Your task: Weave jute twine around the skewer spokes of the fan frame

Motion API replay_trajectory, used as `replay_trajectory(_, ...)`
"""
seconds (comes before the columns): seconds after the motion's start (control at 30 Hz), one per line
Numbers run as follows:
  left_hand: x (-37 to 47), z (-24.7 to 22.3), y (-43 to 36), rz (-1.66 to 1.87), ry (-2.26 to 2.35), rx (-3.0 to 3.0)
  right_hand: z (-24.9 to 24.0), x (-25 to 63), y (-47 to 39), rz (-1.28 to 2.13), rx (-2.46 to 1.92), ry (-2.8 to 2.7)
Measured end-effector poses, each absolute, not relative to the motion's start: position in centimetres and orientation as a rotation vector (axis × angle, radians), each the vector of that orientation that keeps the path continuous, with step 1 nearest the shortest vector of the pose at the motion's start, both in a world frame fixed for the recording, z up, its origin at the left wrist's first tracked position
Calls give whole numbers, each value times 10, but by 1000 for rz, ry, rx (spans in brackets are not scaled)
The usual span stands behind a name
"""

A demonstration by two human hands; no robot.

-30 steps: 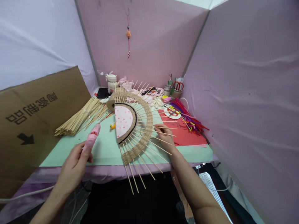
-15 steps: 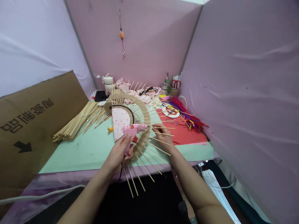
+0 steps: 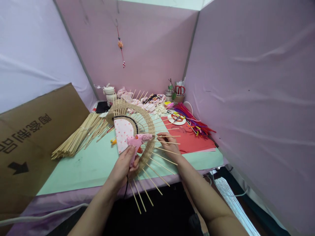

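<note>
My left hand is wrapped round the handle of a pink hot glue gun, whose nozzle points right onto a woven straw band. The band curves in a half ring, and thin wooden sticks fan outward across it. Inside the curve is a half-round panel of white fabric with pink dots, edged in black. My right hand is closed at the band's outer edge, its fingertips pinching one of the sticks close to the nozzle. The fingertips are partly hidden by sticks.
A bundle of loose sticks lies at the left beside a cardboard box. Red sheets, a white oval piece and colourful pipe cleaners lie at the right. A white bottle and red-handled scissors stand behind.
The camera view has shifted slightly, so the scene sits a little lower and to the left. Both hands keep their holds, and the glue gun's nozzle stays at the band beside the right fingertips.
</note>
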State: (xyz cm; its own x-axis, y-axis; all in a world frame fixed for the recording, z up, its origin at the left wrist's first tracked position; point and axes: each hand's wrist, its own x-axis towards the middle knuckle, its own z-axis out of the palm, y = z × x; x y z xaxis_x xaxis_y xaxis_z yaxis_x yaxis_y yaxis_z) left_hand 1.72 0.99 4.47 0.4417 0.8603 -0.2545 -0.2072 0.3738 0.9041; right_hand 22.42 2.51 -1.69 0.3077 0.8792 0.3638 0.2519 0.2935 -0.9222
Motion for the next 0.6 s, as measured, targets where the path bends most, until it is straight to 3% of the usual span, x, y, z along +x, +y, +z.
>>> replay_trajectory(0.6,17,39,11,828,833,936,-20,224,27,590,-1226,-1204)
